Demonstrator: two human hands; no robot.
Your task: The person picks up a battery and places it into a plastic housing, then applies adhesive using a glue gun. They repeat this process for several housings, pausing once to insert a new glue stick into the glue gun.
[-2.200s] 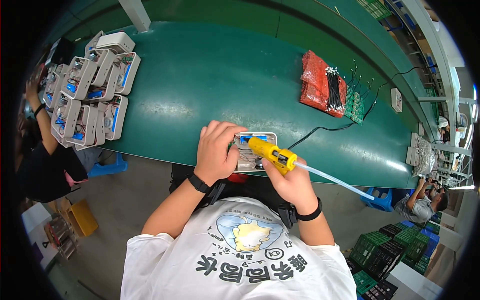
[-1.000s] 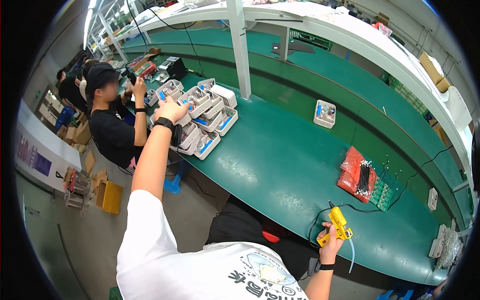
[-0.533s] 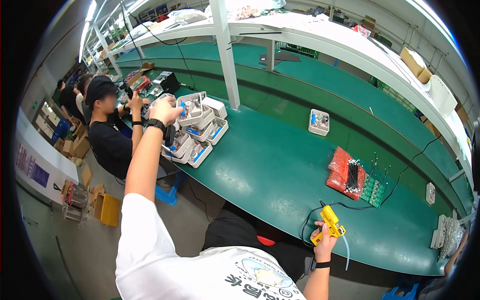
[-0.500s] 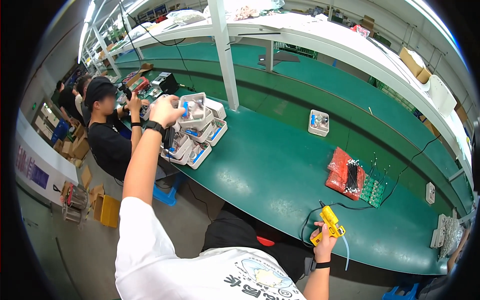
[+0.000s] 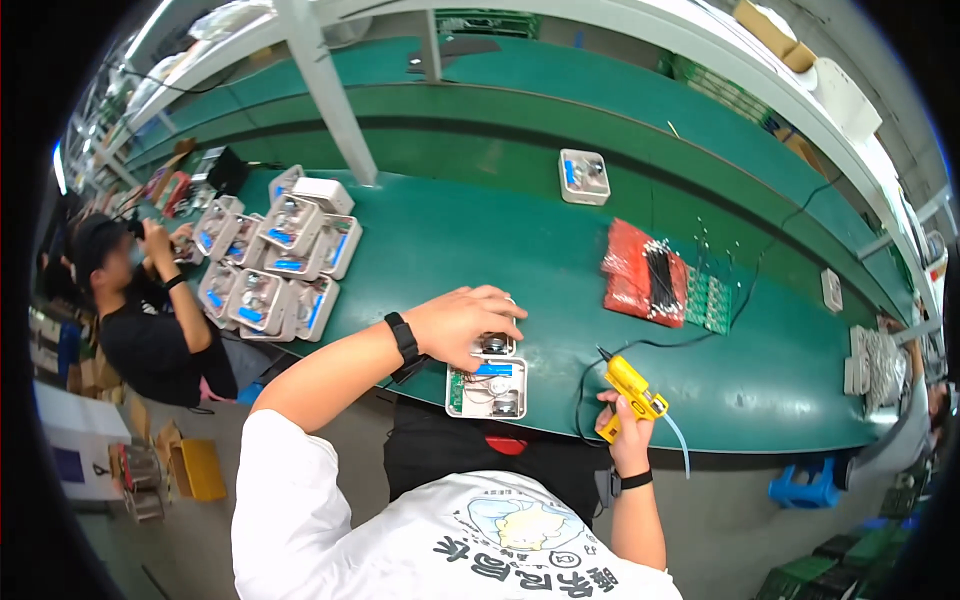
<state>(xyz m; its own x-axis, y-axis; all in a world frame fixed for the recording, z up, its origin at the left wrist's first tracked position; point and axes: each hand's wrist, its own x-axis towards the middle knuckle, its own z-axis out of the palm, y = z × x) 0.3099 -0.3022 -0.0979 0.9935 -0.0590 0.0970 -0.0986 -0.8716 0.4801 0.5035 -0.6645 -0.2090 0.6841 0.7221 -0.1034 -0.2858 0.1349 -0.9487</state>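
My left hand [image 5: 462,326] arches over a small white plastic housing [image 5: 513,344] near the table's front edge, thumb and fingers curled about it; a round black part shows inside. Right against it, on the near side, lies an open white housing [image 5: 480,402] holding a blue cylindrical cell, a green circuit board, wires and a round speaker-like part. My thumb is close to the blue cell; whether it touches is hidden. In my right hand [image 5: 629,440] is a yellow glue gun [image 5: 632,382], nozzle pointing away and left, with a translucent glue stick [image 5: 678,440] trailing behind.
Several similar housings [image 5: 262,300] are stacked at the left, beside a co-worker [image 5: 150,320]. One more housing [image 5: 584,178] stands at the back. Red bubble wrap [image 5: 628,275], black cables [image 5: 662,280] and green circuit boards [image 5: 708,302] lie right. The gun's black cord [image 5: 690,342] crosses the table.
My left hand has come from the stack at the left to the table's front middle, where two housings now sit. The view has turned; the right hand still holds the glue gun.
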